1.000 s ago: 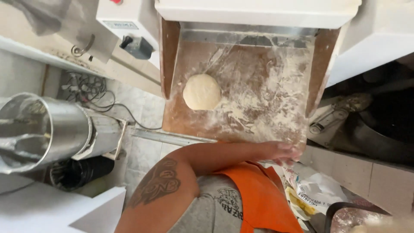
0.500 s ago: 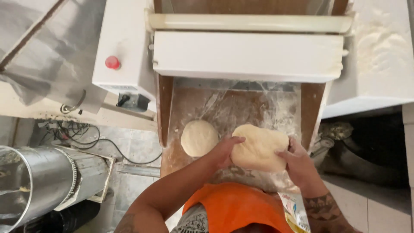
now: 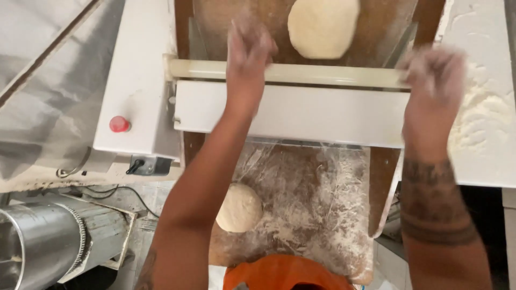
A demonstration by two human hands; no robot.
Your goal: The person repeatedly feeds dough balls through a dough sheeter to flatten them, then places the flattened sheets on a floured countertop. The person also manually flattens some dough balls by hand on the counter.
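Both hands up, empty, fingers loosely spread: left hand [image 3: 248,51] nearer the flattened dough [image 3: 323,27], which lies just right of it; right hand [image 3: 435,72] well apart.

Both forearms are bare, with no sleeves, gloves or watch on them. The right forearm [image 3: 438,215] carries dark tattoo work: a broad patterned band near the wrist, and below it two thinner rings running round the arm. On the left arm [image 3: 185,215] a bit of dark tattoo shows low by the elbow, though too little is in view to make out the design. Both hands, left [image 3: 248,51] and right [image 3: 436,72], look dusted with white flour, somewhat blurred. An orange garment [image 3: 282,274] covers the chest.
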